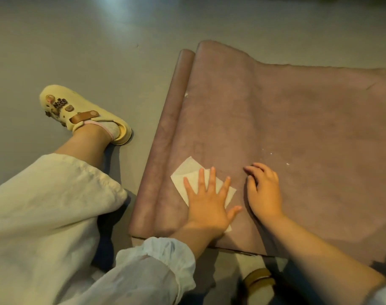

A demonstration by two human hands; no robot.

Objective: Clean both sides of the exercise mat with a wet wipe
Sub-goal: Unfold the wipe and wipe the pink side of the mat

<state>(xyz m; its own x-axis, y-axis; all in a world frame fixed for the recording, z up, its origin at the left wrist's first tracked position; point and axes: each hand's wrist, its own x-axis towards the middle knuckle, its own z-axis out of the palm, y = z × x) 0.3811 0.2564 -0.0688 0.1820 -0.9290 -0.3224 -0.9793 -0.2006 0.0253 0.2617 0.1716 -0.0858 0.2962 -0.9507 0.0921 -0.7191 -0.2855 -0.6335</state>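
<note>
While the left hand [206,205] lies flat with fingers spread, pressing the wet wipe [193,176] onto the exercise mat [286,128], the stroke will likely go best if the palm keeps even pressure and travels in overlapping passes toward the small white specks [271,153] at two o'clock from the wipe. The right hand [264,190], at three o'clock from the left, rests on the mat with loosely bent fingers, grasping nothing; it probably steadies the mat. The mat is mauve, matte and faintly mottled, lying on the smooth grey floor [77,51], its left end curled into a tight roll [165,137]. The wipe is thin, white, creased and rectangular. A cream clog [82,111] sits at nine o'clock.
</note>
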